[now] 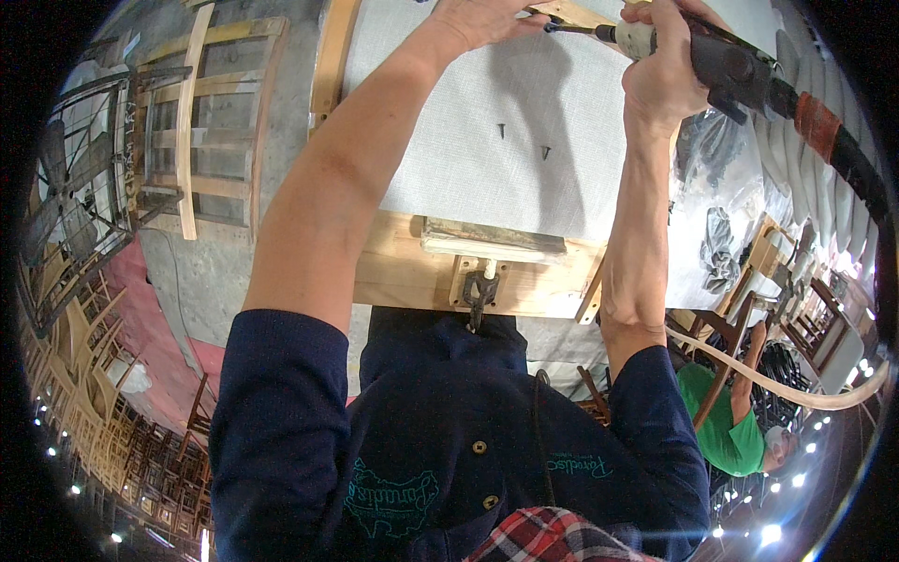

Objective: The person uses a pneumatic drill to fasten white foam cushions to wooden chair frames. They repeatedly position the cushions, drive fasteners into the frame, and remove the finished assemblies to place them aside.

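Observation:
At the top of the view my right hand [663, 61] is wrapped round a black power screwdriver [726, 66] with a pale front collar. Its long thin bit [576, 31] points left, toward the fingertips of my left hand [482, 21]. Those fingers are closed together at the bit's tip, beside a light wooden piece [573, 13] partly cut off by the top edge; what they pinch is too small to make out. Two dark screws, one upper [501, 130] and one lower [546, 152], lie apart on the white woven cloth [449, 159] below my hands.
A toggle clamp [480, 292] and a wooden bar [492, 242] sit on the bench's near wooden edge [393, 253]. A black hose with orange tape [817, 126] trails from the screwdriver. Wooden frames [192, 122] and a fan [70, 192] stand left; a person in green [726, 421] is at lower right.

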Tool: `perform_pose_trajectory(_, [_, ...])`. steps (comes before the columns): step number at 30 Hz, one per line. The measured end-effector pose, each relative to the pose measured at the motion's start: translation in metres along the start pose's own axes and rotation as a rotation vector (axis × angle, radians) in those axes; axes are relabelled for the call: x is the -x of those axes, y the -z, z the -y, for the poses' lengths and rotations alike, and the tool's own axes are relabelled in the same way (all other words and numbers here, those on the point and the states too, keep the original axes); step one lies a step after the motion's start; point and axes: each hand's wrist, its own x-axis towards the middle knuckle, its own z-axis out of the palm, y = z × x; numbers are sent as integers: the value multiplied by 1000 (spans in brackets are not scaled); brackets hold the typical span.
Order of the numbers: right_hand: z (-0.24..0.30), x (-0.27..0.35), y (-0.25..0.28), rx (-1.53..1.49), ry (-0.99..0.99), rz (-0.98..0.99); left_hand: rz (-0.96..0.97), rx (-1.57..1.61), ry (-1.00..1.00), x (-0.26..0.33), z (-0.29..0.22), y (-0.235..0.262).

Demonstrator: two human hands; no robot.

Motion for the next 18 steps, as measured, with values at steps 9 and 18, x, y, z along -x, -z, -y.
perform_pose_trajectory(9, [13, 2, -10, -132, -116, -64, 16, 22, 1, -3, -2, -4])
perform_pose_trajectory(18, [-6, -1, -18, -133, -241, -19, 34, 31, 11, 0, 0, 1])
